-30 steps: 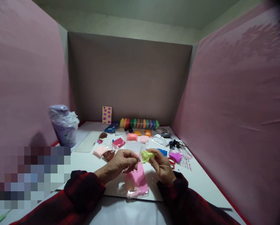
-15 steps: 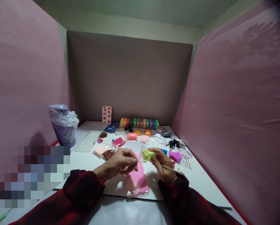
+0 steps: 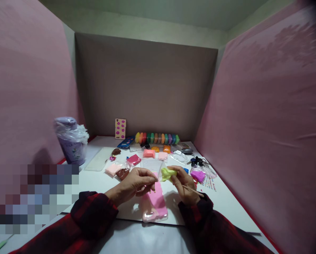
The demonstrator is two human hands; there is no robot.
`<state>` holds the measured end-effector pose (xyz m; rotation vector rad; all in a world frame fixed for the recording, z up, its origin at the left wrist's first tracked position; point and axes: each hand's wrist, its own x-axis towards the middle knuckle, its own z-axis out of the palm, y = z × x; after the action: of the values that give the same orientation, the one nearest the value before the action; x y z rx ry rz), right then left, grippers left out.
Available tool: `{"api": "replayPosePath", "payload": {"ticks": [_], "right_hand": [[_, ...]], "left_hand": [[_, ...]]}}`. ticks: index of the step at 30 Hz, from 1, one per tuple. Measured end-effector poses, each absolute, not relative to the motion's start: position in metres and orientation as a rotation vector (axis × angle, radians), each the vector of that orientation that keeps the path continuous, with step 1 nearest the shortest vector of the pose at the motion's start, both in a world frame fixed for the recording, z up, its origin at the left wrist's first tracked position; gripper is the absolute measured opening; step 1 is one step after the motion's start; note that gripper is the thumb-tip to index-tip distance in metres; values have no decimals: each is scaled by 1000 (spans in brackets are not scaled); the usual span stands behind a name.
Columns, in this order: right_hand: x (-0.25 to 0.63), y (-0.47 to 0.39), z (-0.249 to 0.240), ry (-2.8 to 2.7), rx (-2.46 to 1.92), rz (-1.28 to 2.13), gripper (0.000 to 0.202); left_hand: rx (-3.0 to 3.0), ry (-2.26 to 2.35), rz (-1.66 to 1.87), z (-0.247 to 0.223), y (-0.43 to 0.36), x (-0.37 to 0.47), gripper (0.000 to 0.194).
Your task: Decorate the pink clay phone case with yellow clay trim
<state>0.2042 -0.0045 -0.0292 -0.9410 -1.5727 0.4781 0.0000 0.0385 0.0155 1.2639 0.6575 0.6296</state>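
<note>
My right hand point(image 3: 186, 185) is closed around a lump of yellow-green modelling clay point(image 3: 168, 174), partly in a clear wrapper. A thin wooden stick point(image 3: 192, 190) is also tucked in that hand and points back toward the wrist. Thumb and forefinger of my left hand point(image 3: 140, 181) are pinched together just left of the clay; anything between them is too small to make out. Below both hands lies a clear phone case point(image 3: 155, 216) with a pink clay layer point(image 3: 160, 203) on it. Tiny yellow bits show on the pink under my left fingertips.
Around the hands lie packets of brown point(image 3: 122, 173), crimson point(image 3: 134, 159) and magenta clay point(image 3: 197, 176), and a sheet of small coloured gems point(image 3: 209, 182). Behind are a row of coloured clay packs point(image 3: 157, 138) and a patterned phone case point(image 3: 120, 128). A purple bottle point(image 3: 72, 141) stands left.
My left fingertips have shifted slightly right, nearer the clay. Tiny yellow bits on the pink layer show more plainly. My right hand stays nearly in place.
</note>
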Motion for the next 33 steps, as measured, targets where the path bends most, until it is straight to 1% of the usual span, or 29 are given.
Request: {"api": "replayPosePath", "payload": {"ticks": [8,24,33], "right_hand": [[204,-5,-28,-1590,-962,468,24],[204,-5,-29,-1617,-963,463,24],[204,-6,-28,-1609,-980,460,25]], "left_hand": [[1290,643,621,16,38,-1,20],[1297,646,632,19,34,1,16],[1284,658,636,21,34,0,22]]}}
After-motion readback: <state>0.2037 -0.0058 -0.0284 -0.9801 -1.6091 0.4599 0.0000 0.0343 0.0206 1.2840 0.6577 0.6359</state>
